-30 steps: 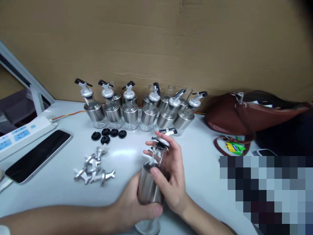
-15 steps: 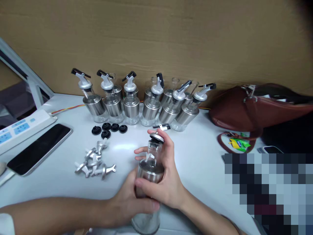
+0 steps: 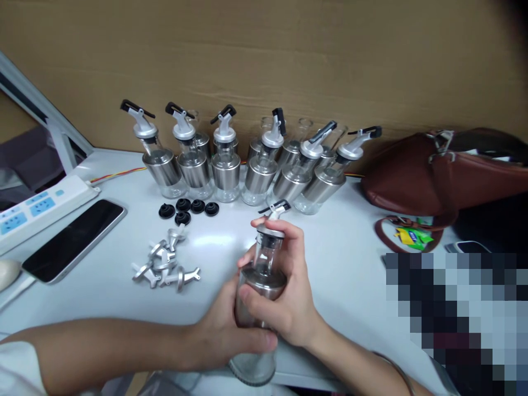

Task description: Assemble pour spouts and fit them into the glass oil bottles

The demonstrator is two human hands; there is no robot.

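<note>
My left hand (image 3: pixel 231 330) wraps around the lower body of a glass oil bottle (image 3: pixel 256 367) with a steel sleeve. Higher up, my right hand (image 3: pixel 291 291) closes around the same bottle, thumb on the sleeve and fingers up beside the neck and cap. A silver pourer (image 3: pixel 270 231) with a black lever sits on the mouth, its black stopper at the neck. The bottle leans slightly at the table's front edge. Left of my hands lie several loose silver spouts (image 3: pixel 167 264), with several black stoppers (image 3: pixel 182 212) behind them.
A row of bottles with pourers (image 3: pixel 226 170) stands at the back, several open-necked ones behind it, before a cardboard wall (image 3: pixel 264 55). To the left are a phone (image 3: pixel 76 239) and a power strip (image 3: pixel 45 209). A brown bag (image 3: pixel 404 181) and green packet (image 3: pixel 414 237) lie right.
The pourer, tilted on the bottle mouth before, now sits straighter and lower, with the stopper in the neck. My right fingers have closed in around the neck. The view has shifted slightly.
</note>
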